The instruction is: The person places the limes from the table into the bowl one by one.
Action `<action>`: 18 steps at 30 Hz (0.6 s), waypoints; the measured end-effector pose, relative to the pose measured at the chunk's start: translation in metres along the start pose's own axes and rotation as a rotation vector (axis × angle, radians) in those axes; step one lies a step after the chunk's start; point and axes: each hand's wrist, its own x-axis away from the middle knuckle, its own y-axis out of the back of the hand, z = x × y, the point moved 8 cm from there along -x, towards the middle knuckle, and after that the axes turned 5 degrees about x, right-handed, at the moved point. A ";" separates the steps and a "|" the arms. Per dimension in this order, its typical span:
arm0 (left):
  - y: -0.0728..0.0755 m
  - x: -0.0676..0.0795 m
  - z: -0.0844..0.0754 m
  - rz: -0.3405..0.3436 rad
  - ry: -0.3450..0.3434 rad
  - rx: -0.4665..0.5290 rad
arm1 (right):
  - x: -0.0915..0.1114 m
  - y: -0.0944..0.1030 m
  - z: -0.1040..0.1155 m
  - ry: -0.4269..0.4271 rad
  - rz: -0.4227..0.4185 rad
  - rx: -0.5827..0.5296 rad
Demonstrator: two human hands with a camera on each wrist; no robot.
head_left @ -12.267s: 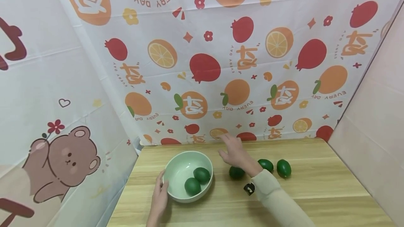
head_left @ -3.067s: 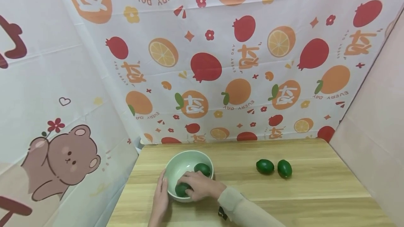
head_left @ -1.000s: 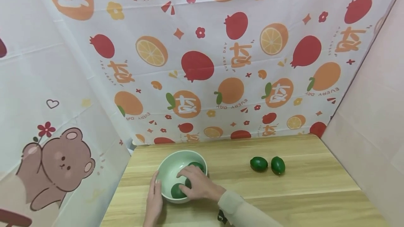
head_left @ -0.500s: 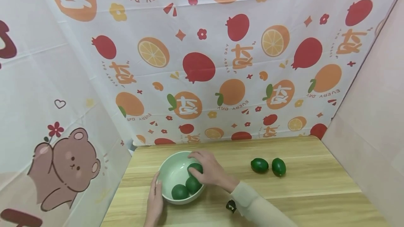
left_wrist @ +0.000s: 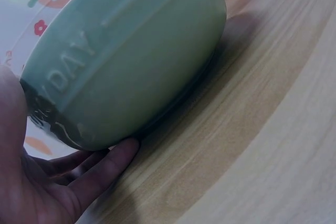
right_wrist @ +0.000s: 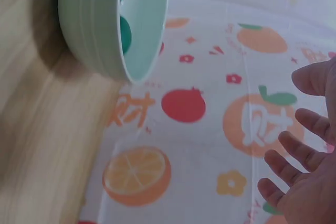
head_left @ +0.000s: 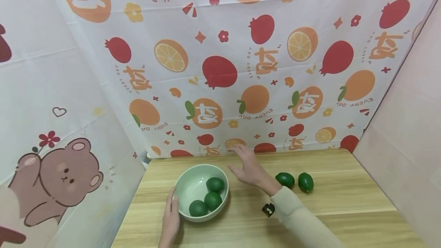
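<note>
A pale green bowl (head_left: 189,186) stands on the table, with three dark green limes (head_left: 213,201) in its right and front part. My left hand (head_left: 170,217) holds the bowl's left side; in the left wrist view its fingers (left_wrist: 118,158) reach round the lower edge by the table. Empty, with spread fingers, my right hand (head_left: 249,165) hovers above the table right of the bowl. The right wrist view shows the same hand (right_wrist: 310,166) apart from the bowl. Two more limes, one on its side (head_left: 285,179) and one more upright (head_left: 306,182), lie close together farther right.
The wooden table (head_left: 330,217) ends at the back against a fruit-printed cloth (head_left: 220,118). A bear-printed cloth (head_left: 113,98) hangs at the left, and a pale plain wall (head_left: 406,141) borders the right side. A small black device (head_left: 268,209) sits at the right wrist.
A third lime, earlier on the table, is now in the bowl. Over the last second the right hand has left the limes there and moved out to the right, empty. The left hand stays.
</note>
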 end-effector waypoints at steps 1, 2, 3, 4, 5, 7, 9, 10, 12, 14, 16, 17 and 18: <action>0.000 0.000 0.000 -0.001 0.001 -0.002 | 0.000 0.004 -0.002 -0.002 -0.008 0.001; 0.001 0.001 0.000 -0.003 0.000 -0.005 | 0.000 0.009 -0.004 -0.005 -0.014 -0.005; 0.001 0.001 0.001 0.000 0.005 -0.009 | 0.000 0.013 -0.006 -0.006 -0.023 -0.001; 0.000 0.000 0.000 0.003 0.006 -0.013 | 0.000 0.017 -0.009 -0.011 -0.029 0.007; 0.000 -0.001 0.000 0.006 0.008 -0.015 | 0.001 0.022 -0.011 -0.011 -0.038 0.013; -0.001 -0.002 0.000 0.010 0.012 -0.016 | 0.002 0.029 -0.017 -0.017 -0.044 0.023; -0.002 -0.003 0.001 0.019 0.016 -0.017 | 0.005 0.036 -0.025 -0.029 -0.045 0.030; -0.002 -0.003 0.001 0.022 0.017 -0.013 | 0.006 0.038 -0.029 -0.037 -0.042 0.031; -0.003 -0.003 0.003 0.028 0.019 -0.011 | 0.010 0.043 -0.039 -0.055 -0.034 0.039; -0.003 -0.003 0.004 0.038 0.028 -0.015 | 0.014 0.047 -0.047 -0.081 -0.022 0.053; -0.003 -0.004 0.004 0.036 0.034 -0.017 | 0.016 0.050 -0.055 -0.100 -0.009 0.068; -0.002 -0.004 0.003 0.038 0.040 -0.020 | 0.018 0.051 -0.058 -0.110 -0.005 0.075; -0.002 -0.004 0.003 0.041 0.046 -0.022 | 0.019 0.053 -0.061 -0.119 -0.004 0.078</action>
